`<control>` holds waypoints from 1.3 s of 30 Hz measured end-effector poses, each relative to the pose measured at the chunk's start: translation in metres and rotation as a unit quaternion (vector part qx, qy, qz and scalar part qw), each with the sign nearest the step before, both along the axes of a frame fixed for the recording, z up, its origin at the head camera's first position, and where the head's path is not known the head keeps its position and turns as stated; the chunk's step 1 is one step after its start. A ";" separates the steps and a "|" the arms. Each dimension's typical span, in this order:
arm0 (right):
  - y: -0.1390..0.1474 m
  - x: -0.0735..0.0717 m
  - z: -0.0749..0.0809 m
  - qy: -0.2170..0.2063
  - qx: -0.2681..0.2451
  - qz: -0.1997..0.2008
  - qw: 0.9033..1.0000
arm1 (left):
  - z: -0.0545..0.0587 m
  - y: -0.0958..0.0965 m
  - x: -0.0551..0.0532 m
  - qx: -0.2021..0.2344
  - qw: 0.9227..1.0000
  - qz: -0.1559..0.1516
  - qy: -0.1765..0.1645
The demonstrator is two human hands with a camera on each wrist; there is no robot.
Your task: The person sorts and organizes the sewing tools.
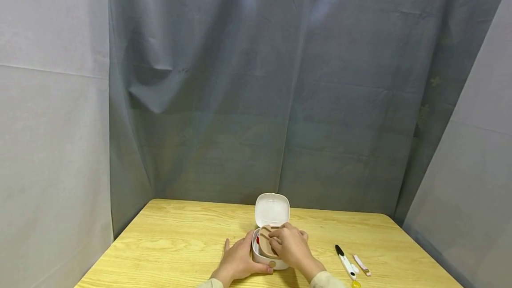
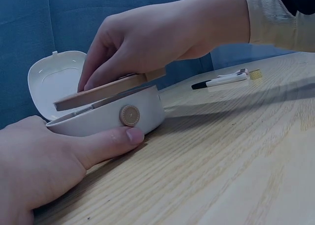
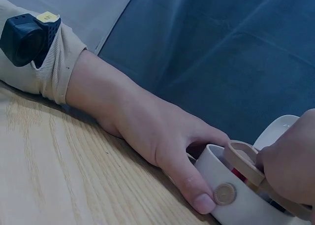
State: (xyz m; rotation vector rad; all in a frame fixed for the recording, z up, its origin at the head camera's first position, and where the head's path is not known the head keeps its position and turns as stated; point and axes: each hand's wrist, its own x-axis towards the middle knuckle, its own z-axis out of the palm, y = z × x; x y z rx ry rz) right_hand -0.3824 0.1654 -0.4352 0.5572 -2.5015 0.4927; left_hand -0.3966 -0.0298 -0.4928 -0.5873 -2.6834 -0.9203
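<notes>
A small white box (image 1: 262,260) with a round tan button stands on the table, its lid (image 1: 272,210) tipped up at the back. My left hand (image 1: 238,258) grips the box from the left, thumb along the front beside the button and fingers round the far side. With its fingers, my right hand (image 1: 293,244) pinches a brown slotted tray (image 1: 266,246). That tray sits tilted at the box's mouth, its left side raised above the rim (image 2: 81,115). Something red (image 3: 238,174) shows inside the box under the tray; the rest of the contents is mostly hidden.
To the right on the table lie a white tool with a black tip (image 1: 346,262), a small pinkish strip-like item (image 1: 362,265) and a round yellow thing (image 1: 356,284). A grey curtain (image 1: 224,101) hangs behind the wooden table (image 1: 192,230).
</notes>
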 end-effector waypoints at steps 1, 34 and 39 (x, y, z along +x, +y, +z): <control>-0.001 -0.001 0.000 0.000 0.002 0.000 1.000 | 0.000 0.000 0.000 0.001 1.000 -0.001 -0.001; -0.013 -0.013 -0.009 -0.019 0.006 -0.009 1.000 | -0.004 0.000 -0.001 -0.007 1.000 0.005 0.001; -0.013 -0.012 -0.009 -0.024 0.004 -0.005 1.000 | -0.003 0.001 -0.001 -0.007 1.000 0.004 0.006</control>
